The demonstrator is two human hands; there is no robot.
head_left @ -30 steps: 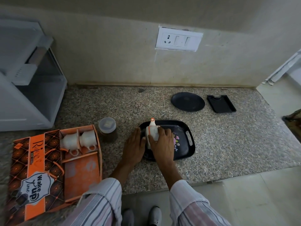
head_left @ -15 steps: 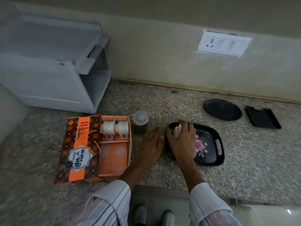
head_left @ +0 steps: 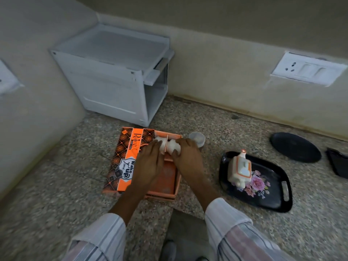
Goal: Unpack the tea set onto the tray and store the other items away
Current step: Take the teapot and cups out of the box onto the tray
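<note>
An open orange tea-set box (head_left: 125, 162) lies on the granite counter with two white cups in its top compartment. The fingers of my left hand (head_left: 148, 162) lie on the left cup (head_left: 161, 143); their curl is blurred. My right hand (head_left: 188, 159) grips the right cup (head_left: 171, 147) between thumb and fingers. Both cups are still inside the box. To the right, the white teapot (head_left: 240, 170) with orange trim stands on the black floral tray (head_left: 271, 198), with neither hand near it.
A small lidded jar (head_left: 197, 138) stands just behind my right hand. A black round plate (head_left: 295, 147) and a small black tray (head_left: 338, 163) lie at the far right. A white open-fronted cabinet (head_left: 113, 80) sits in the back-left corner. A wall socket (head_left: 308, 69) is above.
Both hands left the teapot on the tray and moved left to the cups in the box. The camera has swung left.
</note>
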